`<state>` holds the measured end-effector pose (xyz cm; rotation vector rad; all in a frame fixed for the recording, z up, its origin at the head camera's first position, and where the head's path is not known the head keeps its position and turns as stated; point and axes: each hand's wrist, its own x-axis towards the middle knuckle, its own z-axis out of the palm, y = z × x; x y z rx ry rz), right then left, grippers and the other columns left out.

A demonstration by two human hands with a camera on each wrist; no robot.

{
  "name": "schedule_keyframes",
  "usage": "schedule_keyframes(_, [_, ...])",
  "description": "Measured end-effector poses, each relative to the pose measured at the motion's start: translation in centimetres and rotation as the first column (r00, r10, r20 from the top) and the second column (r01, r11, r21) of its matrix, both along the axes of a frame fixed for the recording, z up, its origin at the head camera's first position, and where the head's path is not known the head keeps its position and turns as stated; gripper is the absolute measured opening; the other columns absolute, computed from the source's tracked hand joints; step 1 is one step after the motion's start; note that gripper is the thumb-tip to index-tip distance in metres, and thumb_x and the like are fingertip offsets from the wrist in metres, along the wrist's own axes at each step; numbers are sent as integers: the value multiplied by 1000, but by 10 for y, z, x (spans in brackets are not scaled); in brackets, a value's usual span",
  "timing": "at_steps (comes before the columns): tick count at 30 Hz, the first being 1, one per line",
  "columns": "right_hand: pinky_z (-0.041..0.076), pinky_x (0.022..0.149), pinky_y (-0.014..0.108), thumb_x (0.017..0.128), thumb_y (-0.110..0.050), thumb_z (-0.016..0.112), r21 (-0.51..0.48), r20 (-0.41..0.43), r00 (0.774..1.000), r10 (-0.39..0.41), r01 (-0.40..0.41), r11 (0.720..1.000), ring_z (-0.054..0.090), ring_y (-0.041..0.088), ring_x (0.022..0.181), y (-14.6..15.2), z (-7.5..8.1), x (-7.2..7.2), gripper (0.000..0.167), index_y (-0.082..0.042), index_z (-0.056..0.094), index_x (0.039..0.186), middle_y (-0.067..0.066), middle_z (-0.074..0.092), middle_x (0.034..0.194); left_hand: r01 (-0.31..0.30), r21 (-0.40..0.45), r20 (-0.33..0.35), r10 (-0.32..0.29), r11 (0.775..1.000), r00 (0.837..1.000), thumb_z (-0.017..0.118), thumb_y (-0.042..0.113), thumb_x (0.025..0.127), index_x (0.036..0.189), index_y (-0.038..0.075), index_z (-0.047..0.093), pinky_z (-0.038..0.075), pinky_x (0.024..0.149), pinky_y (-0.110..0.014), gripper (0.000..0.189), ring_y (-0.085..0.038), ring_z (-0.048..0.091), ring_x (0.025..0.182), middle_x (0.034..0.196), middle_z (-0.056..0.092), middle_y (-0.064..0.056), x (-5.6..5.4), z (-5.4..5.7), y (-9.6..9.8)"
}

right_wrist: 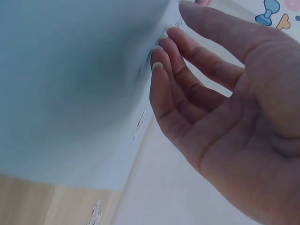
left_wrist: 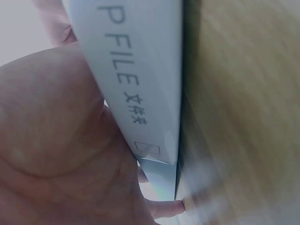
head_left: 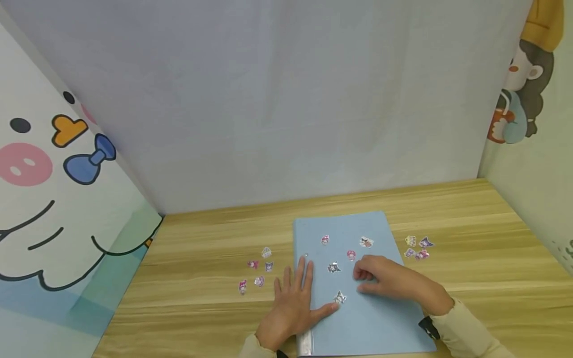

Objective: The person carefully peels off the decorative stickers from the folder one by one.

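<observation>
A light blue file folder (head_left: 371, 328) lies closed on the table, with several small cartoon stickers (head_left: 334, 267) scattered over its cover. My left hand (head_left: 293, 303) rests across the spine edge with fingers spread, its thumb tip right at a silvery star-shaped sticker (head_left: 340, 297). In the left wrist view the palm lies along the folder's white spine (left_wrist: 136, 84), printed with "P FILE". Over the middle of the cover, my right hand (head_left: 389, 278) has its fingers bent and thumb apart. Its fingertips (right_wrist: 158, 66) are right at the cover, with no thing visible between fingers and thumb.
Several loose stickers (head_left: 259, 281) lie on the wooden table (head_left: 192, 298) left of the folder, and another small group (head_left: 426, 242) lies to its right. A pale cloth backdrop (head_left: 286, 109) stands behind, with cartoon-printed panels on both sides.
</observation>
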<state>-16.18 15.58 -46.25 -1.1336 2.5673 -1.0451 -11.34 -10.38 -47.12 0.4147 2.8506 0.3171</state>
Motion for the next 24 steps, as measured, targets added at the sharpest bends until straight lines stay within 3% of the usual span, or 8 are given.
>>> schedule_keyframes(12, [48, 87, 35, 89, -18, 81, 21, -85, 996, 18, -16, 1000, 50, 12, 100, -21, -4, 15, 18, -16, 68, 101, -5, 56, 107, 6, -9, 2, -6, 1000, 1000, 52, 77, 91, 164, 6, 18, 24, 113, -71, 107, -52, 20, 150, 172, 10, -14, 0, 2, 0])
schedule_keyframes(24, [51, 84, 34, 88, -10, 81, 36, -145, 989, 1, 4, 999, 55, 11, 94, -34, -5, 23, 19, -16, 66, 97, -6, 55, 101, 3, -13, 9, -3, 1000, 1000, 52, 77, 91, 164, 6, 18, 23, 114, -71, 107, -51, 19, 151, 172, 9, -14, -1, 2, 1])
